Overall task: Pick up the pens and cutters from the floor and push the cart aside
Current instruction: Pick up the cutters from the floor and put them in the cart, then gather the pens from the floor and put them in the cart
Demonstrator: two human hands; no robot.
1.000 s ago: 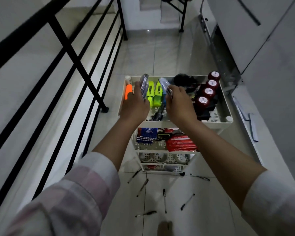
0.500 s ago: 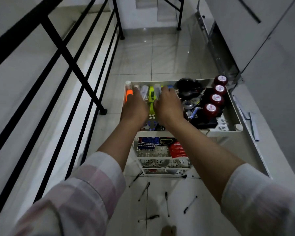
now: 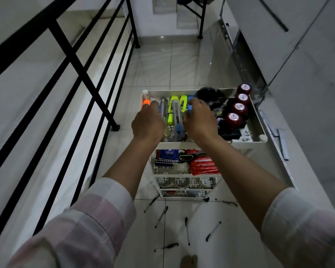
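A white three-tier cart [image 3: 246,145] stands on the tiled floor in front of me. Both my hands hover over its top tray. My left hand [image 3: 148,122] has bent fingers beside an orange marker [image 3: 146,102] and a clear cutter [image 3: 163,108]. A second clear cutter [image 3: 175,117] lies free in the tray between my hands. My right hand [image 3: 199,120] touches a blue item [image 3: 190,100] with its fingertips; I see nothing gripped. Several black pens [image 3: 187,230] lie scattered on the floor below the cart.
A black railing [image 3: 81,74] runs close along the left. White cabinets [image 3: 278,45] and a ledge holding grey strips [image 3: 282,144] line the right. Dark red round jars [image 3: 234,118] and yellow highlighters [image 3: 182,102] fill the tray. My foot [image 3: 189,261] shows at the bottom.
One second ago each hand held a cutter above the tray. Both cutters now lie in the tray and my hands have drawn slightly apart.
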